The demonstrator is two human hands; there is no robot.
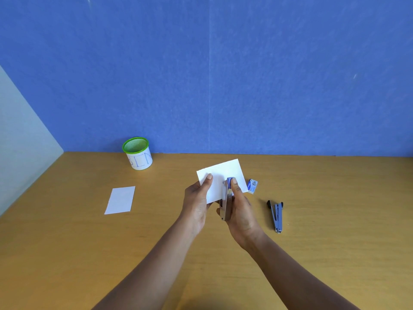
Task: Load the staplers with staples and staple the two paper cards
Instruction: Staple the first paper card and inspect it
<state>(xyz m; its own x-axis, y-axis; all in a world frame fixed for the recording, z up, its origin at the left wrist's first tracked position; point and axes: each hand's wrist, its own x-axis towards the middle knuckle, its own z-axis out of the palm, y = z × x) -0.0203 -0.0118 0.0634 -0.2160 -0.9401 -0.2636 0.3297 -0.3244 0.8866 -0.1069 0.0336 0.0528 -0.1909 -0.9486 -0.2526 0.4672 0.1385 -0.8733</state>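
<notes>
Head view: the fingers (235, 186) of the right hand (241, 213) are clamped round a stapler (225, 202), the thumb pressed on the blue cap at its far end and the other fingers wrapped behind its body. This stapler is slim, of bright silver metal, and points away from the person, with its blue-capped nose over the near edge of a paper card (223, 173). The left hand (196, 204) pinches that card at its near left corner, thumb on top and the rest of the fingers beneath. The card is plain white, rectangular and blank, held tilted above the tabletop (335, 220) near its middle. Just beyond the card's right corner lies a small blue and white staple box (252, 186). Further right a second stapler (276, 217), silver-blue with black ends, lies on the wood with its arms spread open in a narrow V. Well to the left a second paper card (120, 200), also white, lies flat. Behind it, by the blue wall (201, 74), stands a green-rimmed mesh cup (137, 156) wrapped in white paper with blue lettering
</notes>
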